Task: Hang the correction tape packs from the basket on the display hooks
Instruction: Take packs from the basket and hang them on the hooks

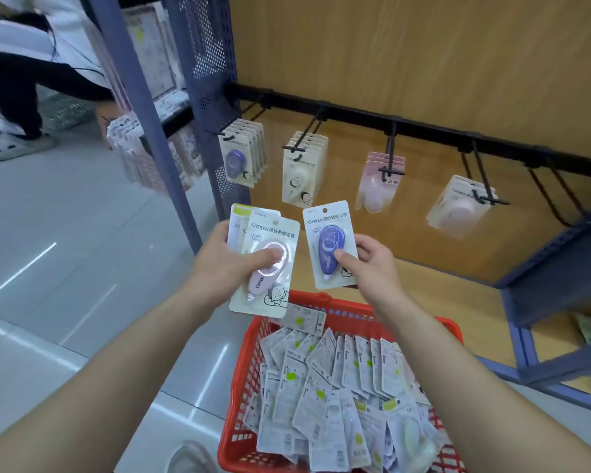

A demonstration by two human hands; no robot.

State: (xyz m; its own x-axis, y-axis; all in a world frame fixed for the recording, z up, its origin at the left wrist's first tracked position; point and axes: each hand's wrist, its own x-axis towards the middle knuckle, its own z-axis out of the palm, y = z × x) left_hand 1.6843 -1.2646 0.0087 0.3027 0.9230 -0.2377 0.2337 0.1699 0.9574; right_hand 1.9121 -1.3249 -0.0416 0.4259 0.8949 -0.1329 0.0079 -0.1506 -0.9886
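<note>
My left hand point(224, 264) grips a small stack of correction tape packs, a pink one point(270, 268) in front with my thumb on it. My right hand point(369, 264) pinches a single purple pack point(330, 245) upright. Both are held above the far rim of the red basket point(243, 343), which is full of several packs lying mostly back side up. Ahead, a black rail point(355, 116) carries the display hooks: purple packs point(239, 155) at the left, cream packs point(302, 169), pink packs point(379, 182), then two more packs point(461, 206). The hook at far right point(556, 196) hangs bare.
A blue perforated shelf upright point(212, 80) stands left of the hooks, with more stationery point(140, 155) hanging beyond it. Another person's legs point(17, 107) are at the far left on the tiled floor. A wooden back panel point(423, 46) and blue shelf frame point(560, 268) lie to the right.
</note>
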